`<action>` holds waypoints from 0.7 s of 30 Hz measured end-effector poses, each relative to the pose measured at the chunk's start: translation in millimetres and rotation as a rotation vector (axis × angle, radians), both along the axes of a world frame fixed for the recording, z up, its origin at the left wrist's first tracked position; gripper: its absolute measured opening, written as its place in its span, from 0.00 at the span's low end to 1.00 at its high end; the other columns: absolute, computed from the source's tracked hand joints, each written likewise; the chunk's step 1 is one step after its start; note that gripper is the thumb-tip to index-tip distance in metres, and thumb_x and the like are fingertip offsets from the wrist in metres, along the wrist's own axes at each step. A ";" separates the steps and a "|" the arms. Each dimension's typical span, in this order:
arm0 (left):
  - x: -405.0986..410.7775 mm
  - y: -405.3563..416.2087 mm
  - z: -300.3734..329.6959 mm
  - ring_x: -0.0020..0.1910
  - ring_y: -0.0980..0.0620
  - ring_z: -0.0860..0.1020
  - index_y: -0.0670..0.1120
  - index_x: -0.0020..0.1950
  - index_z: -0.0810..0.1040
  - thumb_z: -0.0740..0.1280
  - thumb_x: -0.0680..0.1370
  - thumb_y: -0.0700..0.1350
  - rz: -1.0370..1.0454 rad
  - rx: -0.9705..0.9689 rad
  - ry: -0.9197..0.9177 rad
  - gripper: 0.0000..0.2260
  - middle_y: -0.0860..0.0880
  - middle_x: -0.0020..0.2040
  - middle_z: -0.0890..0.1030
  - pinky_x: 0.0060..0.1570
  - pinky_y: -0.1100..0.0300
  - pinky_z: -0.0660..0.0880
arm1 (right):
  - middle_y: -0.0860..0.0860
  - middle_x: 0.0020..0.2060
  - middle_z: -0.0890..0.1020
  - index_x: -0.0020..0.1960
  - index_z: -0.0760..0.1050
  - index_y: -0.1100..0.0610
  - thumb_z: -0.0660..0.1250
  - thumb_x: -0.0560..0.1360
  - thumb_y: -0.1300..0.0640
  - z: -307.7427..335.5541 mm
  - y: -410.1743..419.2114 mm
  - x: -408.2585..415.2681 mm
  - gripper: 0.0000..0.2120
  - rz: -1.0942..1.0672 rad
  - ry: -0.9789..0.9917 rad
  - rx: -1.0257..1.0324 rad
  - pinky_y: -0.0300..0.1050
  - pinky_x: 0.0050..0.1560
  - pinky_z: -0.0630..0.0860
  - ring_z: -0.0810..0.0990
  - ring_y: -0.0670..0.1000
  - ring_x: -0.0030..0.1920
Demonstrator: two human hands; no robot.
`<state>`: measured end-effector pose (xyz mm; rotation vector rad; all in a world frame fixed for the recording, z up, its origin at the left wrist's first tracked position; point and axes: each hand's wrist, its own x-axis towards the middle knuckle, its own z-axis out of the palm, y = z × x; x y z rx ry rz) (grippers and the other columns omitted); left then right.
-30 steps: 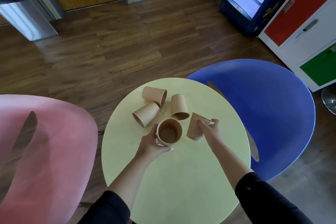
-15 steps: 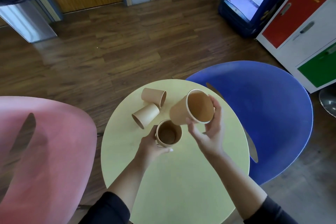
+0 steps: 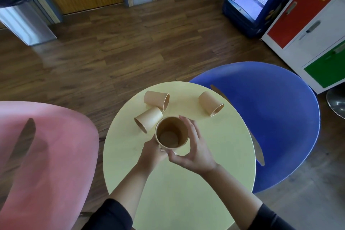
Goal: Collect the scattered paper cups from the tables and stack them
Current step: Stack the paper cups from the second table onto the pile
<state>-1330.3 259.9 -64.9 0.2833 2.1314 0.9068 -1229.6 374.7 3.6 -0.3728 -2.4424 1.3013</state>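
Observation:
An upright brown paper cup stack point(image 3: 171, 133) stands near the middle of the round yellow table point(image 3: 186, 192), its mouth facing me. My left hand point(image 3: 152, 153) grips its lower left side. My right hand point(image 3: 195, 147) wraps the right side, thumb under the near rim. Three more brown cups lie on their sides: one at the far edge point(image 3: 156, 100), one just left of the stack point(image 3: 148, 121) and one apart at the far right point(image 3: 211, 103).
A pink chair point(image 3: 46, 155) stands left of the table and a blue chair point(image 3: 270, 117) right of it. Beyond lie wooden floor, a metal bin point(image 3: 24, 20) at the far left, a blue fridge point(image 3: 250, 0) and coloured lockers point(image 3: 313, 30) at the far right.
My right hand lifted a cup and set it down into the upright cup held by my left hand. One lying cup has shifted to the table's far right.

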 end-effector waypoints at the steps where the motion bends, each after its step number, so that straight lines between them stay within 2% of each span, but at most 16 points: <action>1: 0.5 -0.6 -1.8 0.56 0.40 0.79 0.37 0.65 0.72 0.66 0.75 0.33 -0.002 -0.007 -0.002 0.18 0.39 0.57 0.79 0.57 0.46 0.77 | 0.56 0.63 0.71 0.72 0.61 0.65 0.74 0.67 0.47 0.6 0.3 -1.0 0.42 -0.004 -0.004 0.001 0.37 0.64 0.69 0.70 0.49 0.65; 4: 1.3 1.0 2.7 0.55 0.41 0.79 0.38 0.64 0.74 0.67 0.73 0.35 0.021 0.005 -0.015 0.18 0.41 0.53 0.81 0.57 0.46 0.77 | 0.55 0.63 0.72 0.72 0.61 0.65 0.74 0.67 0.47 1.2 1.0 -2.1 0.42 -0.011 -0.012 0.008 0.37 0.63 0.69 0.71 0.49 0.65; 6: -0.1 0.1 0.9 0.52 0.45 0.81 0.43 0.61 0.77 0.74 0.66 0.42 0.024 0.038 -0.047 0.24 0.49 0.49 0.83 0.55 0.49 0.78 | 0.55 0.63 0.72 0.72 0.61 0.65 0.74 0.67 0.48 -0.2 1.1 -0.9 0.42 -0.016 -0.007 0.012 0.36 0.63 0.69 0.70 0.48 0.65; 7: -0.7 -0.3 -0.9 0.50 0.50 0.81 0.46 0.60 0.77 0.76 0.62 0.46 -0.007 0.047 -0.027 0.26 0.54 0.47 0.83 0.53 0.54 0.79 | 0.55 0.63 0.72 0.72 0.61 0.65 0.74 0.67 0.48 -0.8 1.2 -0.1 0.42 -0.025 -0.007 0.010 0.35 0.63 0.69 0.70 0.47 0.65; 9: 0.6 -1.0 -1.1 0.44 0.61 0.79 0.48 0.61 0.76 0.76 0.63 0.48 -0.084 0.054 0.052 0.27 0.63 0.43 0.80 0.43 0.74 0.74 | 0.53 0.62 0.72 0.72 0.61 0.64 0.73 0.66 0.48 -2.2 1.5 1.0 0.42 -0.063 -0.012 0.002 0.33 0.62 0.68 0.70 0.45 0.65; 11: 1.8 -1.3 3.1 0.40 0.62 0.77 0.49 0.60 0.74 0.75 0.66 0.46 -0.096 0.072 0.096 0.24 0.66 0.40 0.76 0.37 0.79 0.70 | 0.50 0.63 0.71 0.72 0.61 0.63 0.74 0.66 0.47 -5.1 2.6 2.6 0.42 -0.095 -0.034 -0.006 0.30 0.62 0.67 0.69 0.42 0.65; 13: 1.8 -1.0 4.3 0.39 0.60 0.77 0.54 0.57 0.72 0.77 0.66 0.44 -0.098 0.067 0.125 0.24 0.65 0.39 0.77 0.35 0.79 0.68 | 0.47 0.63 0.69 0.73 0.60 0.59 0.74 0.66 0.47 -9.6 4.0 5.1 0.42 -0.086 -0.066 0.000 0.29 0.62 0.67 0.68 0.41 0.65; 16: 1.0 0.1 3.9 0.41 0.66 0.77 0.60 0.57 0.71 0.78 0.63 0.46 -0.097 0.037 0.101 0.27 0.64 0.41 0.79 0.34 0.77 0.69 | 0.45 0.65 0.67 0.73 0.60 0.58 0.72 0.66 0.47 -18.9 5.0 8.2 0.41 -0.042 -0.111 0.035 0.34 0.64 0.68 0.68 0.45 0.67; 18: 0.9 0.0 2.3 0.43 0.63 0.77 0.63 0.59 0.69 0.77 0.63 0.47 -0.090 0.027 0.083 0.29 0.63 0.42 0.80 0.36 0.74 0.70 | 0.46 0.66 0.67 0.73 0.61 0.59 0.73 0.67 0.47 -24.5 5.2 9.0 0.40 -0.028 -0.140 0.064 0.35 0.65 0.68 0.68 0.47 0.67; 21: 0.9 0.5 1.3 0.44 0.59 0.78 0.66 0.58 0.68 0.76 0.64 0.46 -0.074 0.026 0.069 0.29 0.61 0.43 0.80 0.41 0.65 0.74 | 0.50 0.68 0.67 0.73 0.62 0.60 0.75 0.68 0.47 -30.8 7.9 9.9 0.41 -0.023 -0.191 0.069 0.28 0.66 0.62 0.67 0.45 0.68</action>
